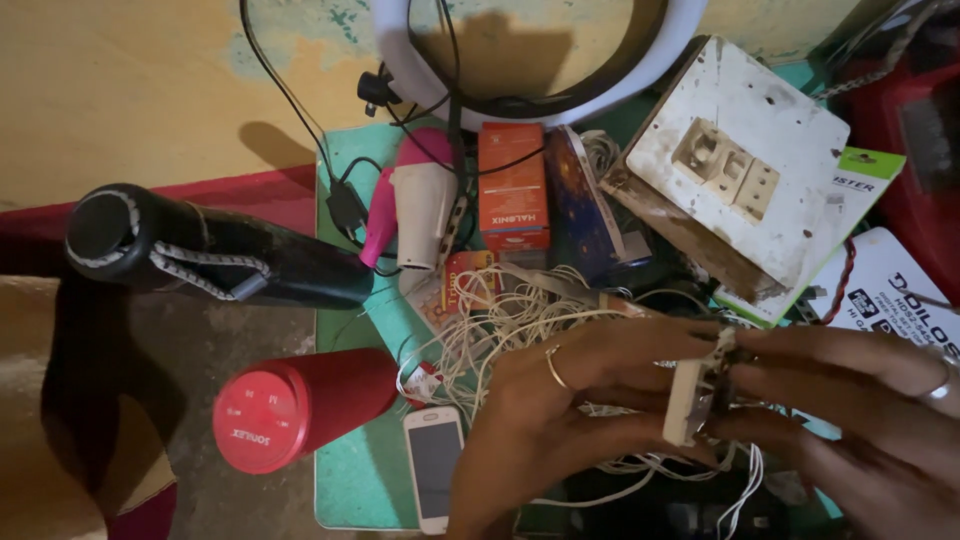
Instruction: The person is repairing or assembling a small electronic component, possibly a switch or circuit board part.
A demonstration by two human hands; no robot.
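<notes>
1. White and flat, a small part (693,398) is pinched edge-on between both hands, low and right of centre, above a tangle of white wires (500,330); its face is turned away, so its kind cannot be told.
2. The left hand (560,420), a ring on one finger, grips the part's left side with fingers closed; its wrist runs off the bottom edge.
3. The right hand (850,400), also ringed, closes on the right side; much of it is cut off by the frame's corner.
4. A white phone (434,465) lies just left of the left hand, screen dark, partly covered by the hand.
5. A red speaker (295,405) and a black speaker (200,255) lie on their sides to the left.
6. Behind the wires sit a pink and white dryer (415,205), an orange box (512,185) and a dirty white switchboard (740,160).
7. A ring light (530,100) is cut off at the top; things under the hands are dark and unclear.
</notes>
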